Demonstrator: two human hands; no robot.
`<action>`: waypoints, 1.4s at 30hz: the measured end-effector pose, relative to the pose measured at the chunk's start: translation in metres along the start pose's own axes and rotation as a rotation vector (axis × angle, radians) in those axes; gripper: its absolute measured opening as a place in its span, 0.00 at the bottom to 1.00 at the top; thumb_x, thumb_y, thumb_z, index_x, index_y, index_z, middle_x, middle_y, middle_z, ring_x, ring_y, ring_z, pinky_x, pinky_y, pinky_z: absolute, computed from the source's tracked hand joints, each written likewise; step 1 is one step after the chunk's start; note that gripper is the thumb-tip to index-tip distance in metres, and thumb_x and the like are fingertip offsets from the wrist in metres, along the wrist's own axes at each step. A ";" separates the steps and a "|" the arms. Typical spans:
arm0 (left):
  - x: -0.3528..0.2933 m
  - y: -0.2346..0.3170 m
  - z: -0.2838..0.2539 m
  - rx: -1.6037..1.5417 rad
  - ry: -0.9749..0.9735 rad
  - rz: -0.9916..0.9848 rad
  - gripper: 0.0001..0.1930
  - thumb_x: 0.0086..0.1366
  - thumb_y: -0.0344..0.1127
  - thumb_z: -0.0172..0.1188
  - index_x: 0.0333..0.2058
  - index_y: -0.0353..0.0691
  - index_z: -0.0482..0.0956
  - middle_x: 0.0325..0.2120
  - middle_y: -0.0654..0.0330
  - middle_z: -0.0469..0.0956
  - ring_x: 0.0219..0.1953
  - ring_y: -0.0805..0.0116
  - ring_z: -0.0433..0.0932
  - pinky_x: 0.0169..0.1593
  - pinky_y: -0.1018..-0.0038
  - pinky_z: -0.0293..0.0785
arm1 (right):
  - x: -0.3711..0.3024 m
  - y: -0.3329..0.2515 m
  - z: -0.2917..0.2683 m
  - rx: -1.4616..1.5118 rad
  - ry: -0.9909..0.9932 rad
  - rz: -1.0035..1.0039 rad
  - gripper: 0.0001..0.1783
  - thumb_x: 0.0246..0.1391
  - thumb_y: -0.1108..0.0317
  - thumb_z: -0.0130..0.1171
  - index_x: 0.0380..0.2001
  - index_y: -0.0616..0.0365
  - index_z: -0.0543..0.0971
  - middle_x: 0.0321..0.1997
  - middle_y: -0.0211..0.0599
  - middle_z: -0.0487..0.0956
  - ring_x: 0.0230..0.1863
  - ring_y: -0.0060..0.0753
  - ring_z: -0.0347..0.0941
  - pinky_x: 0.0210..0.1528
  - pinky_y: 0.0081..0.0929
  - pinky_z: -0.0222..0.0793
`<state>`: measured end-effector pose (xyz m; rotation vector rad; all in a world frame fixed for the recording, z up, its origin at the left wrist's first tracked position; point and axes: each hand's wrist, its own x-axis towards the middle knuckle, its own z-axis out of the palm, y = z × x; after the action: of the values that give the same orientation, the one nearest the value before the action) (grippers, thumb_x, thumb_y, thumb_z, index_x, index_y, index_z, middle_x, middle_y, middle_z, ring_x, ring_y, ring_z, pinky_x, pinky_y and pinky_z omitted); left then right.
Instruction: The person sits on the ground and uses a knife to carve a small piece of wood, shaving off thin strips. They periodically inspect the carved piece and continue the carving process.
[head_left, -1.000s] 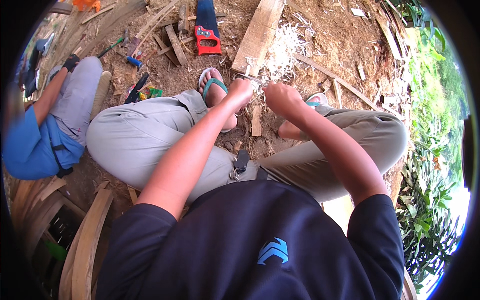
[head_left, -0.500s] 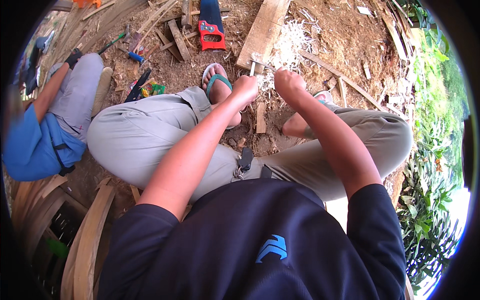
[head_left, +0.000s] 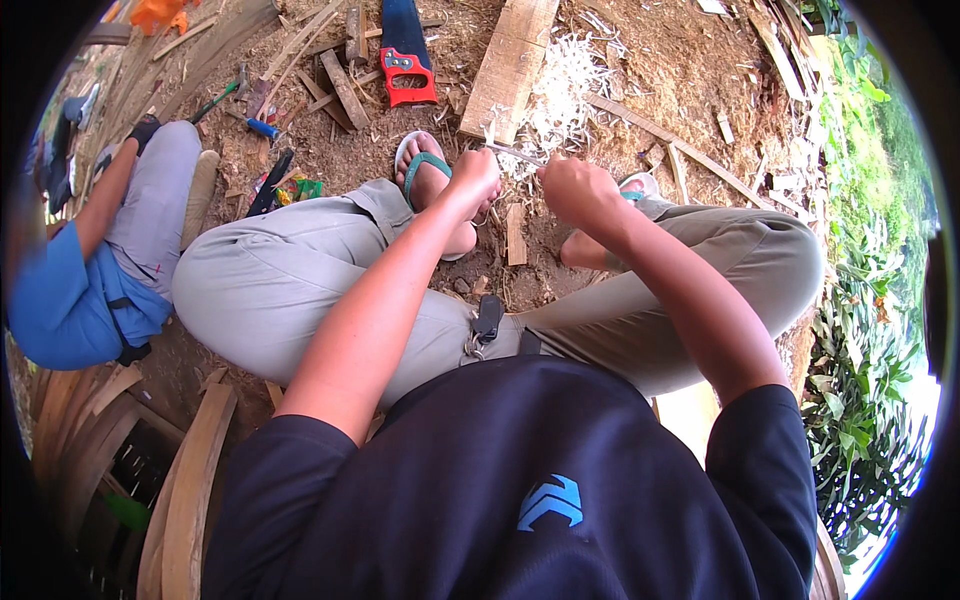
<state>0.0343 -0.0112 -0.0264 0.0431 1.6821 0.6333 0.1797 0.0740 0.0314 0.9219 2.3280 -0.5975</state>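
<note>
My left hand [head_left: 474, 172] and my right hand [head_left: 576, 188] are both closed on a thin pale wooden sliver [head_left: 515, 153] that runs between them, held over my feet. Just beyond the hands lies a heap of pale wood shavings [head_left: 560, 80] beside a wooden plank [head_left: 505, 65]. My left foot wears a green-strapped sandal [head_left: 420, 165]. What else the fists hold is hidden by my fingers.
A red-handled saw [head_left: 405, 55] lies on the dirt ahead. Loose sticks and offcuts [head_left: 340, 80] scatter at upper left. Another person in a blue shirt [head_left: 60, 290] sits at my left. Curved wooden slats [head_left: 185, 490] stand at lower left. Green plants [head_left: 870, 330] line the right.
Both hands have kept their grip on the sliver. The view has tilted a little, so hands and ground sit lower in the picture.
</note>
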 end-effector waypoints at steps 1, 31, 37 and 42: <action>0.000 0.000 -0.001 0.010 -0.012 -0.005 0.16 0.63 0.46 0.41 0.32 0.39 0.70 0.15 0.61 0.69 0.12 0.71 0.61 0.14 0.73 0.55 | -0.003 -0.002 0.000 -0.007 0.006 -0.001 0.20 0.66 0.57 0.41 0.37 0.62 0.77 0.34 0.48 0.83 0.37 0.43 0.82 0.35 0.34 0.78; 0.000 -0.001 0.004 0.016 0.044 0.051 0.23 0.65 0.42 0.39 0.14 0.37 0.69 0.10 0.56 0.69 0.09 0.64 0.66 0.13 0.68 0.58 | 0.009 -0.009 0.001 -0.069 0.020 -0.012 0.18 0.66 0.59 0.42 0.37 0.63 0.75 0.31 0.47 0.82 0.35 0.44 0.82 0.34 0.37 0.78; -0.003 -0.003 -0.001 0.093 -0.001 0.051 0.21 0.64 0.47 0.40 0.17 0.41 0.67 0.13 0.62 0.68 0.11 0.71 0.61 0.13 0.74 0.55 | 0.016 -0.033 0.001 -0.180 0.037 0.076 0.12 0.57 0.68 0.54 0.43 0.62 0.76 0.38 0.42 0.84 0.38 0.36 0.83 0.28 0.31 0.79; -0.001 -0.005 0.003 0.018 0.017 0.081 0.22 0.65 0.47 0.40 0.18 0.40 0.70 0.11 0.61 0.69 0.10 0.68 0.64 0.13 0.71 0.57 | 0.054 -0.023 0.012 -0.182 0.055 0.152 0.13 0.59 0.68 0.53 0.45 0.61 0.74 0.38 0.40 0.84 0.39 0.35 0.82 0.28 0.31 0.79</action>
<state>0.0391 -0.0149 -0.0279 0.1199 1.7091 0.6811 0.1345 0.0774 -0.0077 1.0281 2.2904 -0.2963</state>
